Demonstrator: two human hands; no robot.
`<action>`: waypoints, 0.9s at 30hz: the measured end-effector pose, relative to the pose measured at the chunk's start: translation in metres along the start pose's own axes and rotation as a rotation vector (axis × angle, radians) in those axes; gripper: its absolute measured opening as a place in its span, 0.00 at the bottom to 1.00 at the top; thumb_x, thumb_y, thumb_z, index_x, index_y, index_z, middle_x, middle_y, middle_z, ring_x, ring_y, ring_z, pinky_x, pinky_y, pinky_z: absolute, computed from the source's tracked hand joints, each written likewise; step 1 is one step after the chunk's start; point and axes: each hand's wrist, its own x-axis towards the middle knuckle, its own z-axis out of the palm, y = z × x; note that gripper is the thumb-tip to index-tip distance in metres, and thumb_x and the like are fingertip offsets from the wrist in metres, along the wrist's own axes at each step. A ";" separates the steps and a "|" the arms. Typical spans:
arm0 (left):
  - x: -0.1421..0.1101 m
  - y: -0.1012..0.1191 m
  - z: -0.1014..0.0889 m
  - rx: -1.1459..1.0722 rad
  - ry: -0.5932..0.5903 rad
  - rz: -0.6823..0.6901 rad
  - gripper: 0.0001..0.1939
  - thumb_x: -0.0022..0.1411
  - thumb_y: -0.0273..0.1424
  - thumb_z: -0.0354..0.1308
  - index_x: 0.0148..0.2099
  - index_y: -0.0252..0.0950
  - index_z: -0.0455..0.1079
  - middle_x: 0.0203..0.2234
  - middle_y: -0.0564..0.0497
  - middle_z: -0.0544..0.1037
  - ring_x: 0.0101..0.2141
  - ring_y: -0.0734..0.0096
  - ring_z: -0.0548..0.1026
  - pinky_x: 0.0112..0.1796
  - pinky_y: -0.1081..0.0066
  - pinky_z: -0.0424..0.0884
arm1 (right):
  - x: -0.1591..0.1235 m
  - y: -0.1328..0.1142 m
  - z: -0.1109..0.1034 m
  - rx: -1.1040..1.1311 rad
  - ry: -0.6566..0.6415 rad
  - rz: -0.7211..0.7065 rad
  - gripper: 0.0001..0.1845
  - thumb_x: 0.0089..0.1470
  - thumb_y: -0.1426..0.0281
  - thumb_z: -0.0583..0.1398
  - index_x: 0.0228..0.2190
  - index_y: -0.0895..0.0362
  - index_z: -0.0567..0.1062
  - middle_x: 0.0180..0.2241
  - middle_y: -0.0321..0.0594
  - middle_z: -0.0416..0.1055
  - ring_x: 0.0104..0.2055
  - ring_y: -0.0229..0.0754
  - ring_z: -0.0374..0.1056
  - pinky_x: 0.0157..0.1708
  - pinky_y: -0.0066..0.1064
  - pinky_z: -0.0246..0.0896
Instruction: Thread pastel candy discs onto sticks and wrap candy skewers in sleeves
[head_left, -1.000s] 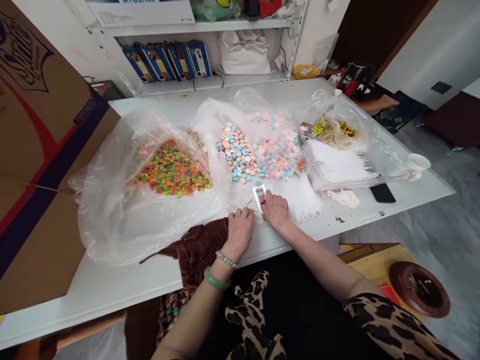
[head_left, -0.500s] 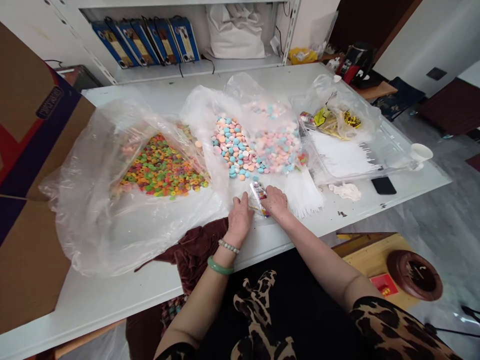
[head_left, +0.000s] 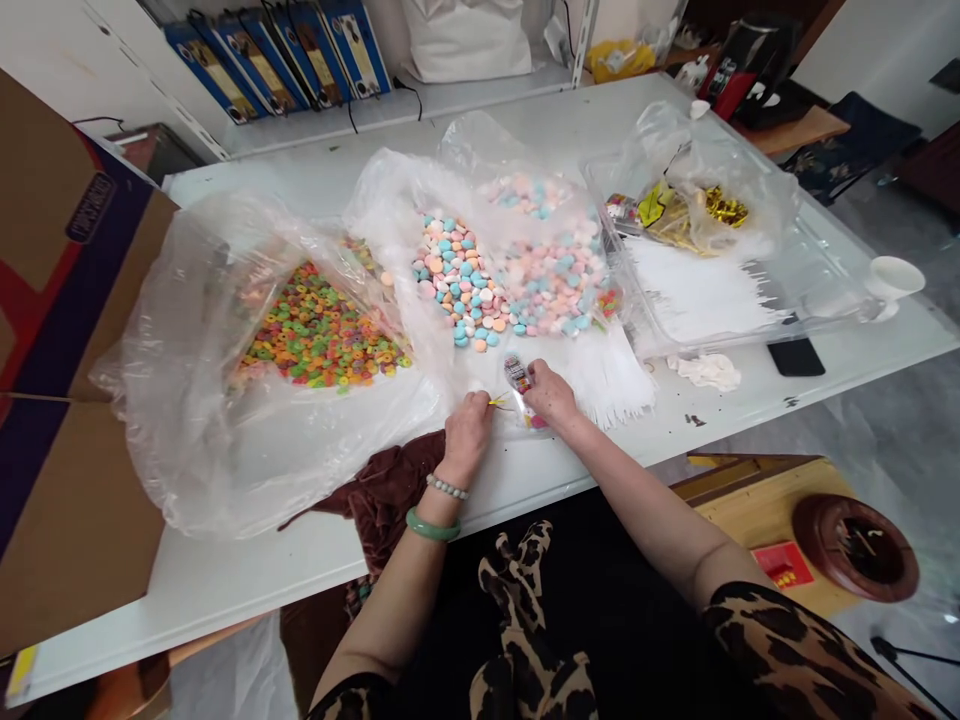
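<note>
My left hand [head_left: 468, 432] is closed, its fingertips pinching a thin yellow tie [head_left: 496, 402] just above the white table. Facing it, my right hand [head_left: 552, 396] grips the side of a small clear packet [head_left: 517, 373] with a printed label and coloured contents at its lower end. The packet rests near the table's front. Beyond both hands lie pastel button-shaped candies [head_left: 465, 285] in an opened clear plastic bag. Left of them, colourful ring-shaped pieces [head_left: 322, 335] fill another opened bag. A stack of white fringed strips [head_left: 619, 380] lies beside my right hand.
A large cardboard box [head_left: 67, 480] stands at the left edge. A brown cloth [head_left: 397, 490] hangs over the front edge. To the right are a clear tray [head_left: 660, 345] with white sheets and gold ties, a white cup [head_left: 896, 278], a crumpled tissue [head_left: 705, 371] and a black phone [head_left: 796, 357].
My left hand's fingers opened beside the packet, then closed on the yellow tie, a little further left. My right hand stays at the packet, whose angle has shifted. The view has moved.
</note>
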 end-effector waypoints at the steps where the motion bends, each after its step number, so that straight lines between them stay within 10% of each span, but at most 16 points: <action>1: 0.000 -0.005 -0.001 -0.078 0.021 -0.037 0.07 0.65 0.30 0.49 0.35 0.38 0.67 0.30 0.51 0.71 0.32 0.68 0.69 0.33 0.71 0.61 | 0.002 0.004 -0.005 0.112 -0.028 -0.005 0.13 0.35 0.79 0.60 0.28 0.55 0.69 0.23 0.34 0.66 0.32 0.45 0.65 0.34 0.32 0.55; 7: 0.004 -0.020 -0.011 -0.906 0.208 -0.324 0.06 0.54 0.34 0.57 0.29 0.38 0.65 0.15 0.60 0.63 0.16 0.77 0.61 0.21 0.75 0.56 | -0.014 0.020 -0.035 0.599 -0.077 -0.022 0.12 0.33 0.68 0.63 0.25 0.57 0.70 0.24 0.34 0.70 0.27 0.40 0.66 0.30 0.31 0.59; 12: 0.005 -0.012 -0.020 -1.138 0.332 -0.340 0.09 0.49 0.35 0.61 0.28 0.36 0.65 0.17 0.59 0.68 0.14 0.79 0.62 0.16 0.76 0.55 | -0.032 0.025 -0.051 0.935 0.074 0.041 0.16 0.27 0.67 0.66 0.24 0.56 0.70 0.23 0.33 0.71 0.27 0.40 0.67 0.30 0.31 0.60; 27: 0.012 -0.005 0.005 -0.220 0.204 -0.261 0.06 0.58 0.28 0.52 0.28 0.37 0.65 0.28 0.48 0.73 0.33 0.66 0.70 0.34 0.70 0.61 | -0.055 0.037 -0.052 0.919 -0.055 0.048 0.14 0.27 0.69 0.68 0.22 0.57 0.73 0.22 0.34 0.72 0.26 0.41 0.67 0.31 0.32 0.61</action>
